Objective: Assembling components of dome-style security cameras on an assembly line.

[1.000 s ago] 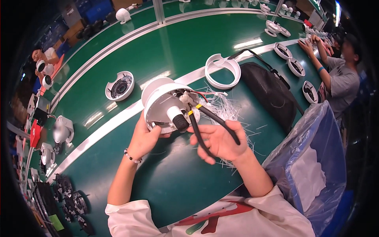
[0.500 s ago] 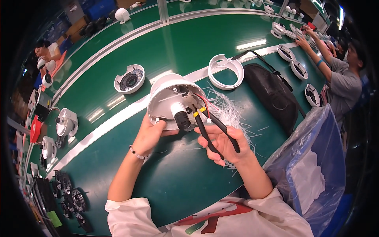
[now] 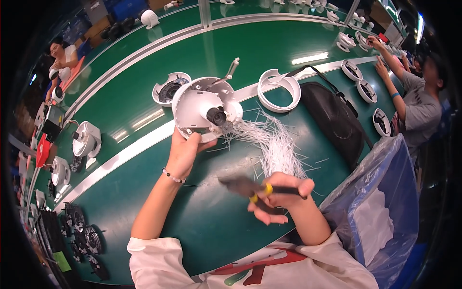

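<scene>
My left hand (image 3: 182, 153) grips the lower rim of a white rounded camera housing (image 3: 192, 110), tilted so its open side faces me. Inside it sits a black lens (image 3: 216, 116), and a small white arm (image 3: 232, 69) sticks up from its far edge. Lower and to the right, my right hand (image 3: 285, 192) holds pliers (image 3: 242, 187) with black handles and yellow bands. Their jaws are smeared by motion, point left and are apart from the housing. Between the housing and my right hand lies a heap of thin white plastic strips (image 3: 279, 149).
A white ring cover (image 3: 264, 102) and a black mesh case (image 3: 332, 120) lie beyond the strips. Behind the housing is another round part (image 3: 166, 90). A blue bin lined with plastic (image 3: 351, 219) stands at right. Black parts (image 3: 89, 241) lie at left. Co-workers sit at both sides.
My right hand has drawn the pliers out of the housing, down toward me. The housing has turned and moved slightly left and up; its lens now faces me and the red wire no longer shows.
</scene>
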`<action>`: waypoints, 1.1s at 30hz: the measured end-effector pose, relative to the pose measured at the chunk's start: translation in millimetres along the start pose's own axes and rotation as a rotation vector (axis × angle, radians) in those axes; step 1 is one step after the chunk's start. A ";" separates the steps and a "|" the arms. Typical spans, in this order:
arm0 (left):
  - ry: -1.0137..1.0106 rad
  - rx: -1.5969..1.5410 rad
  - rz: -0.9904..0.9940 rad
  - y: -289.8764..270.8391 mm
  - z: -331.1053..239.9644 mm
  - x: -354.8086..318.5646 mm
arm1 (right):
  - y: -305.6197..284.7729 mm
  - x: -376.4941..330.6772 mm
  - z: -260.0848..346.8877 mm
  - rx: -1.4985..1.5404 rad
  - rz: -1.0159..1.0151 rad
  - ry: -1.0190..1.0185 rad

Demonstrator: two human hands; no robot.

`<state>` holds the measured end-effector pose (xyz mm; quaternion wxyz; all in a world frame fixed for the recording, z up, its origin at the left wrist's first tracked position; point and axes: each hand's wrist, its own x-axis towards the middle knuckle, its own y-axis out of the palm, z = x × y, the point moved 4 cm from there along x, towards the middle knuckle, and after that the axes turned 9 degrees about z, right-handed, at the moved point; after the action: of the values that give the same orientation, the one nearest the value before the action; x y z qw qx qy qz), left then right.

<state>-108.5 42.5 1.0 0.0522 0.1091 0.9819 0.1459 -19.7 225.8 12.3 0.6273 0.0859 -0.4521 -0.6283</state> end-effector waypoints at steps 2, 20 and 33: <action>0.106 0.084 -0.083 -7.2 -2.7 4.1 | 1.1 -0.4 1.4 -0.196 0.056 0.037; 0.307 -0.772 -0.350 -193.6 -47.6 68.4 | 6.3 6.7 -5.1 -0.339 -0.021 -0.049; 0.446 -0.637 -0.785 -297.8 -35.5 -35.3 | 1.9 10.9 -3.8 -0.213 -0.135 -0.106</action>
<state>-138.3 -253.5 -51.4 -0.0763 -0.3197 0.8434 0.4251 -17.9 214.9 16.4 0.5644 0.0157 -0.4086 -0.7171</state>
